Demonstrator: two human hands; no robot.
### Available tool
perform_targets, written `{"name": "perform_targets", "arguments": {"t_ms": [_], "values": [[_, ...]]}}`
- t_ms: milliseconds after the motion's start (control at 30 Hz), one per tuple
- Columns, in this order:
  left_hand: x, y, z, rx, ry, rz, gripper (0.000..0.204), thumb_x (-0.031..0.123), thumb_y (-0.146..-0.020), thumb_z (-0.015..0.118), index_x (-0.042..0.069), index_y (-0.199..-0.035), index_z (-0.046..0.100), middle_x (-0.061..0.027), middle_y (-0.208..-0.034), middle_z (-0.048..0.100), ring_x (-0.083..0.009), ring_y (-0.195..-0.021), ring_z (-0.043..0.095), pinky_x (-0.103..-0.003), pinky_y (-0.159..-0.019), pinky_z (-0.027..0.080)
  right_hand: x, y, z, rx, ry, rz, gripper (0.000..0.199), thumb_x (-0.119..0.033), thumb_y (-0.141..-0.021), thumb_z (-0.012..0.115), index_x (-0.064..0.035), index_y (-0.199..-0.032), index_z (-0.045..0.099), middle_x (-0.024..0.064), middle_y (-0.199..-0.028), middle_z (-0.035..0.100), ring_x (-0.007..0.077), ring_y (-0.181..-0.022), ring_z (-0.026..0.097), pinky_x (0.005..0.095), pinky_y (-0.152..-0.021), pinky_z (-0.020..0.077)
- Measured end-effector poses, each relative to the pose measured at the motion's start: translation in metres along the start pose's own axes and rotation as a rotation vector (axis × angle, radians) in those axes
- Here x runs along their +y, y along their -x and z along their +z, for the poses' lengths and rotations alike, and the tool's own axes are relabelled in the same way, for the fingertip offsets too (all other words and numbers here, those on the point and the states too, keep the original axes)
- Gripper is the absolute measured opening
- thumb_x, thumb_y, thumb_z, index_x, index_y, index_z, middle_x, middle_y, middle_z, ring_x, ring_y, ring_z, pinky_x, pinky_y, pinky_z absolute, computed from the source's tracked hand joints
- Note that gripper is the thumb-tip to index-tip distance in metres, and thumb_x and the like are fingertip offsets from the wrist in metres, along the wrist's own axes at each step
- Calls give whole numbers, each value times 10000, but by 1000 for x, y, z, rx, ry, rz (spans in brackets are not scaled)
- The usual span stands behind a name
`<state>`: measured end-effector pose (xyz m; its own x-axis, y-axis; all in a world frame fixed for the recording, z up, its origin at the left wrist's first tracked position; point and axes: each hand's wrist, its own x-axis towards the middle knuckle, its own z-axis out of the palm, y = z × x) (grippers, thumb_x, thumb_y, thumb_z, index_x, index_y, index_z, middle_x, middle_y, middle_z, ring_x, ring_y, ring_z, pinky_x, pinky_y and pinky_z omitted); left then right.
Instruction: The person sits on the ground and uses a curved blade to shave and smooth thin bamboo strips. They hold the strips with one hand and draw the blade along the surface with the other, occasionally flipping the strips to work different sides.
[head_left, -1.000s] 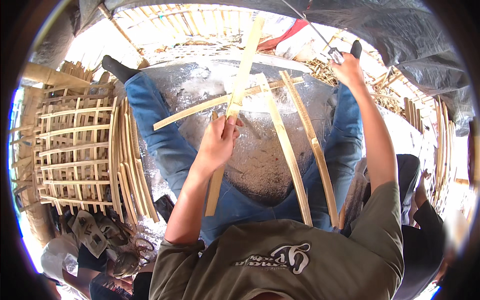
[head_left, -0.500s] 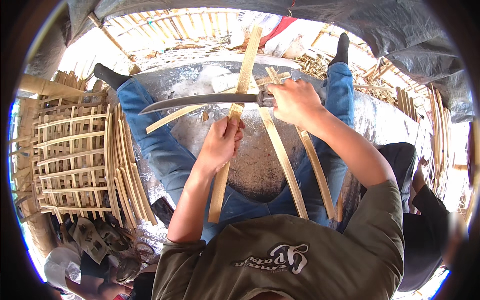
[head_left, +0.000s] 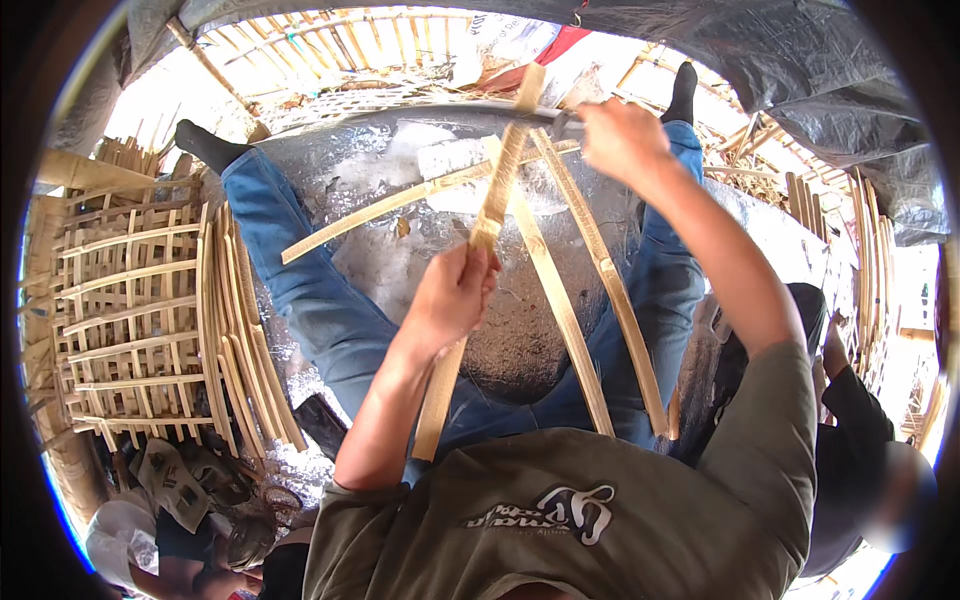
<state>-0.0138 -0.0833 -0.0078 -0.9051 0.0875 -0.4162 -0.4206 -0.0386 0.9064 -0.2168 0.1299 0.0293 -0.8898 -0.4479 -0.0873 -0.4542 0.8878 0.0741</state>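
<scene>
Grey, mottled ground (head_left: pixel 347 172) spreads between two outstretched legs in blue jeans (head_left: pixel 300 265), under strong light. We find the bamboo strip (head_left: pixel 499 190) slanting above it, one end down by the lap and the other pointing away. The left hand (head_left: pixel 455 295) has its fingers clamped around the strip below the middle, probably to steady it while leaving the far half clear. Beyond, the right hand (head_left: pixel 625 142) has its fingers curled on the handle of a knife (head_left: pixel 570 122); the blade is too blurred for us to tell whether it touches the strip. Two loose strips (head_left: pixel 560 302) lean toward the right thigh, seemingly within easy reach, and a crosswise strip (head_left: pixel 365 213) reaches the left leg. Farther left, we see stacked strips (head_left: pixel 240 350) beside a bamboo lattice (head_left: pixel 130 295), perhaps grouped to stay out of the way.
</scene>
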Motion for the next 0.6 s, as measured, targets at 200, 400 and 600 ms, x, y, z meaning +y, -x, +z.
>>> {"name": "perform_targets", "arguments": {"t_ms": [200,400,600], "values": [[-21,-9,2,-49,-7,-20,333,261,-1109,384,8,-978,554,35,-691,429,-40,-505,364,-237,-431,348,22,-4,4,-54,-22,129,317,-138,-813,602,-118,-1118,690,189,-927,717,347,-918,723,475,-860,582],[1,-35,-6,-2,-27,47,335,266,-1108,385,9,-964,545,46,-677,384,-40,-497,356,-239,-427,354,-41,26,-2,-225,-206,-6,331,-146,-825,620,-101,-1148,679,144,-939,711,293,-877,726,426,-802,618],[-12,-39,-9,73,-233,135,321,215,-1093,384,-12,-959,567,1,-682,487,-85,-504,451,-272,-438,393,-52,20,9,-27,-51,-134,235,-172,-815,670,-80,-1028,705,158,-940,706,321,-873,726,448,-794,604]]}}
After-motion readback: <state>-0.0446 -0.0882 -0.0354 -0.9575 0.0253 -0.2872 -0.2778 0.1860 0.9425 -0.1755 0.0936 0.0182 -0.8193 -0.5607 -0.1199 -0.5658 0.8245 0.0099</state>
